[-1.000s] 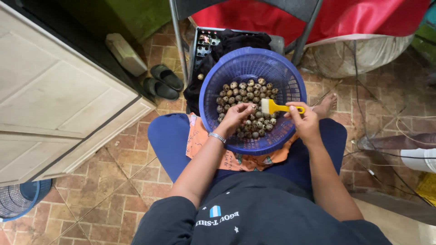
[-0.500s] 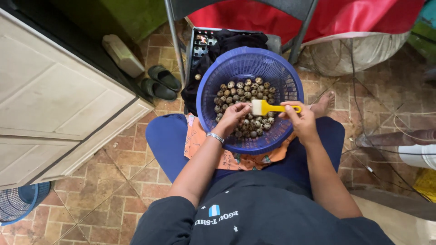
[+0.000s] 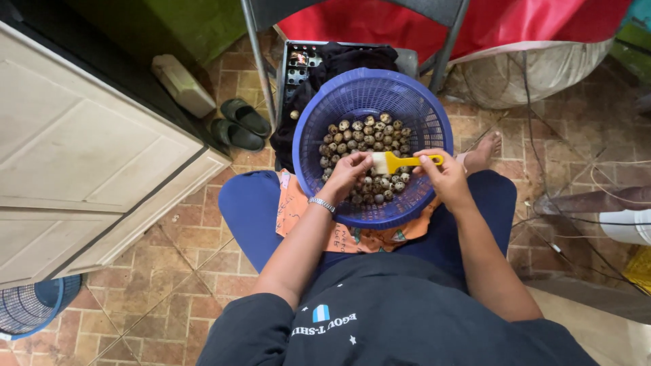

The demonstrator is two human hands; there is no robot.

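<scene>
Here the right hand [image 3: 444, 179] pinches a yellow brush [image 3: 400, 161], its long axis level, bristles pointing left toward the left hand [image 3: 349, 173], which closes on a speckled egg inside the blue basket [image 3: 312, 129].

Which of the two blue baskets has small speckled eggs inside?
The round blue basket on the person's lap, where both hands are. The other blue basket, on the floor at lower left, shows no eggs.

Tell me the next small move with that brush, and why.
Probably sweep the brush across the egg under the left hand. The right hand holds the yellow handle with the bristles right beside the left fingertips, over the speckled eggs in the blue basket.
</scene>
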